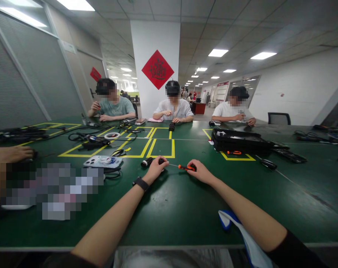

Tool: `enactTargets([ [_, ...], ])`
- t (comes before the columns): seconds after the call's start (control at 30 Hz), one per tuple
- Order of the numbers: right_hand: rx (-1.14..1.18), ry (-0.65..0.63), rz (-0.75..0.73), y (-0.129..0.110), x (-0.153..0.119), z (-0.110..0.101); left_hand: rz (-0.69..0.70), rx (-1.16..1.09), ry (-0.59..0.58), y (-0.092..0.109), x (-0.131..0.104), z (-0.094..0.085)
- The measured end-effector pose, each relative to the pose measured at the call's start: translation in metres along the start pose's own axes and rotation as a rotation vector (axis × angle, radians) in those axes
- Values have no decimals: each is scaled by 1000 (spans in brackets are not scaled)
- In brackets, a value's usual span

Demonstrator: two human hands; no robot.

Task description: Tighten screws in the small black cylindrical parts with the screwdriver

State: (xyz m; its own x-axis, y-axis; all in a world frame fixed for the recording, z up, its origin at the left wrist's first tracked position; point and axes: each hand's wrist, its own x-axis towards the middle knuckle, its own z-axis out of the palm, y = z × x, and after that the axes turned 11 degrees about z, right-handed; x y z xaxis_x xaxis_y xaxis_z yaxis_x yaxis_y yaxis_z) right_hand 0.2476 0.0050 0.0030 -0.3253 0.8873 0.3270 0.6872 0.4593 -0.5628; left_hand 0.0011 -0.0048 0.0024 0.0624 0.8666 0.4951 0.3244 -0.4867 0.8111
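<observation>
My right hand (199,172) is closed around the orange-and-black handle of a screwdriver (183,167). The thin shaft points left and ends by a small black part (161,161) pinched in my left hand (155,169). Fingers hide most of that part, so its kind and whether the tip touches it cannot be made out. Beside my left fingers, a short black cylinder with a light ring (146,162) lies on the green table (169,216).
Black trays (238,140) stand at the right, with an orange-handled tool (234,152) before them. Cables (93,141), a white tape roll (112,136) and a phone (103,161) lie left. Another person's hand (18,153) rests far left. Three people sit opposite. A blue-and-white strap (241,227) lies under my right forearm.
</observation>
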Motion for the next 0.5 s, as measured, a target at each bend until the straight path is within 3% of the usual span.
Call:
enactTargets([
  [0.5, 14, 21, -16, -3, -1, 1, -25, -16, -1, 1, -1, 0],
])
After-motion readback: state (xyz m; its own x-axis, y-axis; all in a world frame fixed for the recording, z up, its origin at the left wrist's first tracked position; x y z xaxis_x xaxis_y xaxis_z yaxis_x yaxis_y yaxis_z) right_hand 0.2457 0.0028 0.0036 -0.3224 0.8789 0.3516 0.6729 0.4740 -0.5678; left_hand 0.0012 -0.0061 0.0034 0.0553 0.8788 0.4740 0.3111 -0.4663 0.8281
